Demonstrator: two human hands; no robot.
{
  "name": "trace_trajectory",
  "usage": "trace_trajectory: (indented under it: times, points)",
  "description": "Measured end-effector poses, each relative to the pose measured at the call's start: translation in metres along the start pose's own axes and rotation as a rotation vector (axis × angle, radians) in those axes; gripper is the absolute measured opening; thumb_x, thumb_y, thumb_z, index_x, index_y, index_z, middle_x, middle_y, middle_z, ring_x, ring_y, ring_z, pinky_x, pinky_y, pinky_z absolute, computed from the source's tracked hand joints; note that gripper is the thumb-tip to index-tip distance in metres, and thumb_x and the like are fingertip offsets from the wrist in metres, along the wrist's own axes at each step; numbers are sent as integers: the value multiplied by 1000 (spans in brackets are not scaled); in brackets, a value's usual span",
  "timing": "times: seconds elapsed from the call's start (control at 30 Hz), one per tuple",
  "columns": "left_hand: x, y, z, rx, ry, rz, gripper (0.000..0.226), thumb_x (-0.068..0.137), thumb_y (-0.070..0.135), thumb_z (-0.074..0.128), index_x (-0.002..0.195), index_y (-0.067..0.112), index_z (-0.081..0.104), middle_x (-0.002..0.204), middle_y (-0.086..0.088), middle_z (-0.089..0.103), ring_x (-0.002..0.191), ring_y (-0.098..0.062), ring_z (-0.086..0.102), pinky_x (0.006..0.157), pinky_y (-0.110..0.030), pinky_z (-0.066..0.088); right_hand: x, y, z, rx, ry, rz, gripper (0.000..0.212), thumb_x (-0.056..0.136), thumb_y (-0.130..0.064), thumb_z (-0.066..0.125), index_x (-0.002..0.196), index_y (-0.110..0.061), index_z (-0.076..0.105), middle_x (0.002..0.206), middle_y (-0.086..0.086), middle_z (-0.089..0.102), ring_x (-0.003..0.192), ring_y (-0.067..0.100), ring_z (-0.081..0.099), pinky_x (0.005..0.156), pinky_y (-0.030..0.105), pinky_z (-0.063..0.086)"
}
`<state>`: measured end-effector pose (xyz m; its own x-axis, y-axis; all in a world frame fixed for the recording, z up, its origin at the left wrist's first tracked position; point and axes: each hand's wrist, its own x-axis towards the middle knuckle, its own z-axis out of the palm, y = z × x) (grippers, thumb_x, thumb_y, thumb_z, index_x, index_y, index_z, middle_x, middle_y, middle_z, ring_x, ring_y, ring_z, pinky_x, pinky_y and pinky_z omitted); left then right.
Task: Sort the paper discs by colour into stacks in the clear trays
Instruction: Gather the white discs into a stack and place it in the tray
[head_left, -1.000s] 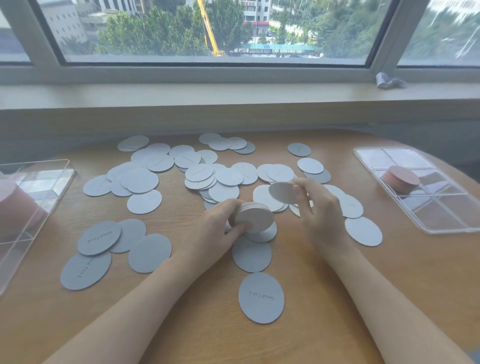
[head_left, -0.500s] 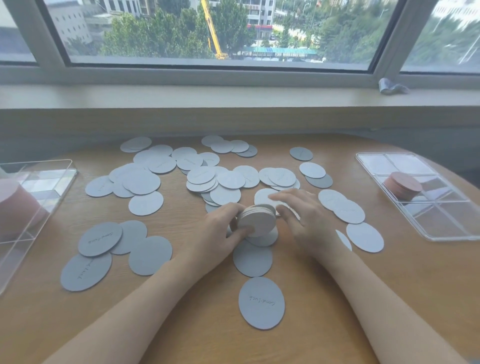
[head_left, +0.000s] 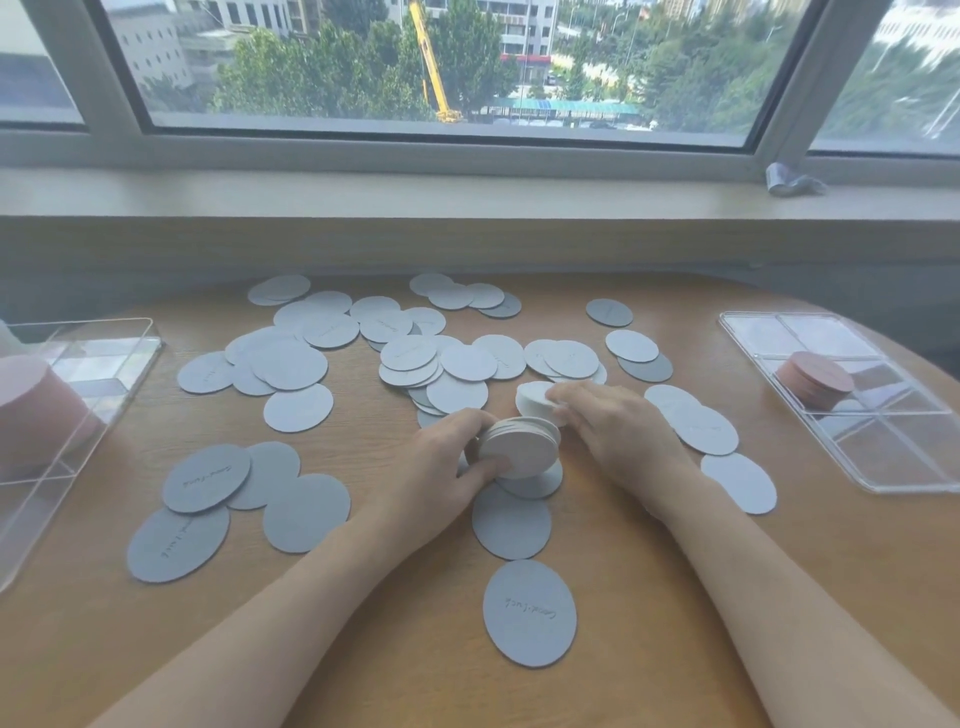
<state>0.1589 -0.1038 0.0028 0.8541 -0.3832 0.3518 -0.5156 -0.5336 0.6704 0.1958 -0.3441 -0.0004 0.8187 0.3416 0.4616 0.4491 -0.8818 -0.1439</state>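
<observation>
Several grey-blue paper discs (head_left: 296, 366) lie scattered over the wooden table (head_left: 675, 597). My left hand (head_left: 441, 467) grips a tilted stack of pale discs (head_left: 519, 447) at the table's middle, just above the surface. My right hand (head_left: 618, 431) lies right of the stack, its fingertips on a single pale disc (head_left: 535, 397) behind it. A clear tray (head_left: 893, 467) at the right holds a short stack of pink discs (head_left: 813, 376). Another clear tray (head_left: 104, 343) at the left edge holds a taller pink stack (head_left: 36, 410).
A window sill (head_left: 467, 197) runs along the far side behind the table, with a small crumpled silvery object (head_left: 789, 179) on it at the right. One grey disc (head_left: 530, 613) with writing lies between my forearms near the front.
My right hand laid its lifted disc on the stack, then moved back to another disc behind it. My left hand kept hold of the stack.
</observation>
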Motion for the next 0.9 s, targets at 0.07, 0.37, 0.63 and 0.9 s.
trace_trajectory:
  times: [0.07, 0.37, 0.63, 0.9]
  points:
    - [0, -1, 0, -7, -1, -4, 15, 92, 22, 71, 104, 20, 62, 82, 18, 56, 69, 8, 50, 63, -10, 33, -3, 0, -3, 30, 51, 91, 29, 100, -30, 40, 108, -16, 64, 78, 2, 66, 66, 32, 57, 55, 40, 48]
    - [1, 1, 1, -4, 16, -22, 25, 91, 20, 72, 116, 20, 66, 78, 27, 53, 68, 16, 49, 65, -6, 33, -14, -21, -25, 749, 217, 393, 11, 103, -24, 51, 110, -24, 60, 81, -12, 69, 66, 12, 55, 69, 28, 48]
    - [-1, -4, 4, 50, 83, -36, 46, 89, 29, 73, 133, 33, 60, 74, 22, 56, 67, 7, 52, 65, -9, 34, -18, -41, -21, 708, -171, 150, 34, 101, -43, 42, 132, -40, 56, 108, -11, 70, 98, 8, 61, 87, 20, 45]
    - [0, -11, 8, 60, 6, -28, 42, 90, 39, 69, 128, 39, 52, 103, 22, 61, 85, -2, 56, 76, -23, 46, -14, -40, -7, 377, -155, -64, 64, 99, -60, 24, 153, -28, 32, 120, -15, 48, 114, 7, 39, 105, 25, 25]
